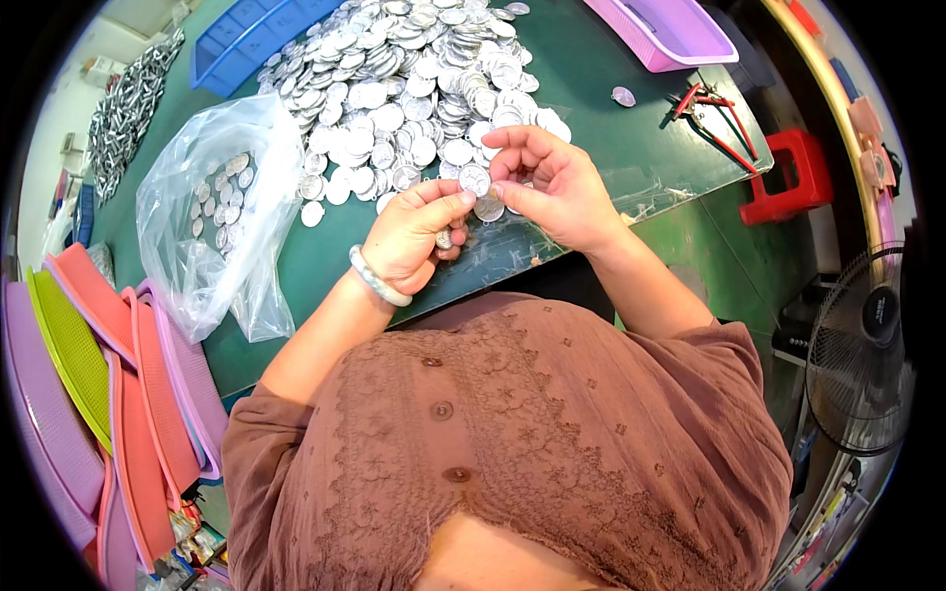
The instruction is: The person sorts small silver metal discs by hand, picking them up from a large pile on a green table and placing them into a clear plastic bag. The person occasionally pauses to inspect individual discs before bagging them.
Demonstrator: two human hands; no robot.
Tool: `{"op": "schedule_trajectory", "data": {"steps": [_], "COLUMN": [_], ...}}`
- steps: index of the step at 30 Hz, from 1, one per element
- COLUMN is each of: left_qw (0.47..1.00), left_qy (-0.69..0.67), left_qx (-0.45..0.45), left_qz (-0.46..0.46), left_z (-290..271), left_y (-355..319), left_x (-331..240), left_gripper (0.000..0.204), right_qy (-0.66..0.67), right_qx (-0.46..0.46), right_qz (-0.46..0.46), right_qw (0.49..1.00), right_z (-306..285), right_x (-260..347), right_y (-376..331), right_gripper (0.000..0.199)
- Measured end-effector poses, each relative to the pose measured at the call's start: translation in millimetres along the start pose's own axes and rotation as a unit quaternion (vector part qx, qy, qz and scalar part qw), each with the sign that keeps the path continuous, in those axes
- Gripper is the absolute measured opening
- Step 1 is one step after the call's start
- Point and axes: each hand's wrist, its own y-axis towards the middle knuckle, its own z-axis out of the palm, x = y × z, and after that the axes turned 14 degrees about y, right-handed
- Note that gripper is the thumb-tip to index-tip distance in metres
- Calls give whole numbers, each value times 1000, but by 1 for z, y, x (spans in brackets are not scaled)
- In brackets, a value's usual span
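Note:
Both of my hands meet at the near edge of a pile of round silver medallions [414, 89]. My left hand [414, 231] pinches one medallion [475, 178] between thumb and forefinger, and its other fingers curl around another silver disc [443, 238]. At that pinched medallion's right edge, the thumb and a bent finger of my right hand [557, 187] close in, with the forefinger raised above. Another medallion [488, 209] shows just below the fingertips. A pale bangle circles my left wrist.
A clear plastic bag [222, 217] with several discs lies left of the pile. Blue [261, 39] and purple [670, 34] trays stand at the far side. Red-handled pliers [714, 118] rest at right, beyond them a red stool [791, 177] and a fan [862, 345]. Coloured baskets [128, 404] stack at left.

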Motion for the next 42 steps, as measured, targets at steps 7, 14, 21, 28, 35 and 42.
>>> {"op": "schedule_trajectory", "data": {"steps": [7, 14, 21, 28, 35, 42], "left_qw": [1000, 1000, 987, 976, 993, 995], "left_qy": [-30, -25, -74, -108, -71, -69], "left_qx": [6, 7, 144, 190, 90, 71], "left_qz": [0, 3, 6, 3, 24, 25], "left_z": [-6, -5, -16, -18, -19, -24], "left_y": [2, 1, 4, 6, -2, 0], "left_x": [4, 2, 3, 1, -7, -12], "left_gripper": [14, 6, 9, 9, 14, 19], "right_qy": [-48, -99, -40, 42, -178, -285], "right_qx": [16, 40, 42, 42, 21, 44], "right_qz": [-33, -84, 18, 27, -123, -192], "right_qw": [998, 991, 998, 998, 976, 938], "right_z": [7, 11, 11, 16, 16, 20], "right_x": [-1, -3, -5, -7, -6, -6], "right_y": [2, 3, 10, 12, 15, 16], "right_gripper": [34, 34, 32, 31, 29, 30]}}
